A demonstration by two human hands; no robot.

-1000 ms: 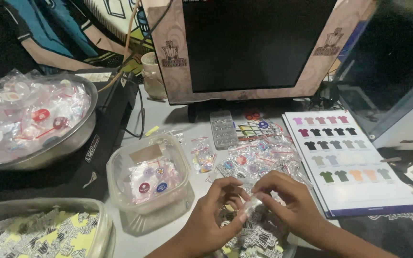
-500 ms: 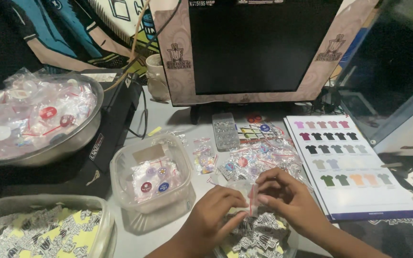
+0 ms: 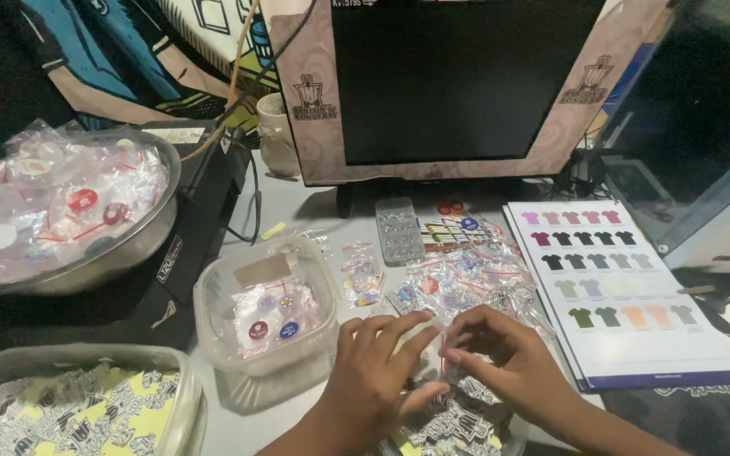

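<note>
My left hand (image 3: 376,371) and my right hand (image 3: 509,361) meet low in the middle, fingertips together on a small clear plastic bag (image 3: 448,359) held between them. Under the hands lies a heap of black-and-white cut-out stickers (image 3: 458,420). Just beyond the fingers spreads a pile of small clear bags with round badges (image 3: 458,279) on the grey table. A clear plastic tub with bagged badges (image 3: 268,308) stands to the left of my left hand.
A metal bowl full of bagged badges (image 3: 61,211) sits at far left on a black box. A clear container of stickers (image 3: 78,405) is at bottom left. A sheet showing coloured shirts (image 3: 627,295) lies to the right. A dark monitor (image 3: 458,84) stands behind, a mug (image 3: 276,135) beside it.
The view has shifted slightly. My hands have stayed together over the sticker heap, with the fingers working the small clear bag between them.
</note>
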